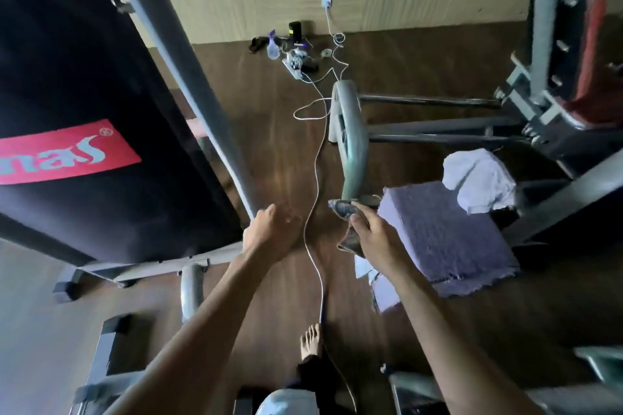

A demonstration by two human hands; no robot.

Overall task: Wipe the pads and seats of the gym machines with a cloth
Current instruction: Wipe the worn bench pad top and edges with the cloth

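My right hand (374, 232) grips a dark crumpled cloth (347, 212) just below the lower end of a curved grey machine handle (352, 145). Right beside that hand is a seat covered with a purple towel (448, 232), and a white cloth (478, 178) lies bunched at its far edge. My left hand (269, 229) hangs over the floor with its fingers curled and nothing in it, close to a grey frame tube (188, 54). A large black back pad with a red label (67, 118) fills the left side.
A white cable (317, 158) runs along the wooden floor between my hands to a power strip and small items (296, 57) by the wall. A red padded bench (583, 27) stands at the upper right. My bare foot (312, 340) is below, near grey frame bars.
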